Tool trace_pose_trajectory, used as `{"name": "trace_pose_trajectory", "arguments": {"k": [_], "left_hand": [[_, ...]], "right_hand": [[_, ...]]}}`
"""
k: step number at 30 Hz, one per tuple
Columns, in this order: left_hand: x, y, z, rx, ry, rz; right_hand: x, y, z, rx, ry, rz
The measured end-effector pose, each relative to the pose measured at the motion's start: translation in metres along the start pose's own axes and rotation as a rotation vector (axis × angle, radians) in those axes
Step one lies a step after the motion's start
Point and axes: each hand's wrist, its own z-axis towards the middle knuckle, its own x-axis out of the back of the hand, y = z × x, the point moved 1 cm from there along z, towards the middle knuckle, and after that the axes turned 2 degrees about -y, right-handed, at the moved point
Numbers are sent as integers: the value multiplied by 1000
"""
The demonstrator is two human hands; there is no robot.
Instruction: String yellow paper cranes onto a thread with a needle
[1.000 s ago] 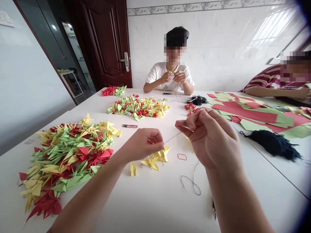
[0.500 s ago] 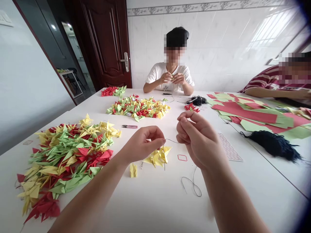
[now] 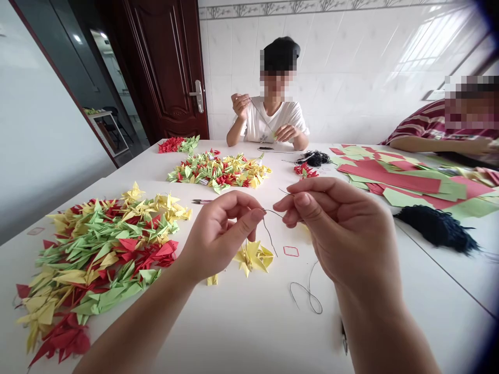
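My left hand (image 3: 230, 234) pinches a dark thread (image 3: 270, 236) between thumb and forefinger, and a loose tail of it hangs below the fingertips. A short curved stretch of the thread runs across to my right hand (image 3: 331, 223), whose thumb and fingers are closed on it. A thin end pokes out above the right fingertips. Under the left hand, yellow folded paper pieces (image 3: 253, 258) lie on the white table (image 3: 249, 327). A small yellow folded piece (image 3: 212, 280) is partly hidden by the left wrist. Between the forearms lies a looped thread (image 3: 310, 296).
A large heap of red, green and yellow folded paper (image 3: 105, 244) covers the left; another heap (image 3: 220, 171) lies farther back. Thread snips (image 3: 201, 201), a black thread bundle (image 3: 436, 228) and paper sheets (image 3: 401, 179) are around. Two people sit across and at right; one (image 3: 276, 114) handles thread.
My right hand has turned, its fingers less curled, and the thread between my hands has risen. The camera view has shifted slightly. The person opposite has raised one hand, stretching a thread.
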Motion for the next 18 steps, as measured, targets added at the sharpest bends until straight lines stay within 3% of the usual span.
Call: {"name": "trace_pose_trajectory", "arguments": {"k": [7, 12, 18], "left_hand": [[-4, 14, -9, -73, 50, 43], [-6, 20, -12, -72, 53, 62], [-7, 23, -14, -78, 61, 81]], "right_hand": [[-5, -17, -15, 118, 65, -168], [-8, -28, -22, 138, 53, -144], [-4, -28, -20, 307, 288, -59]]}}
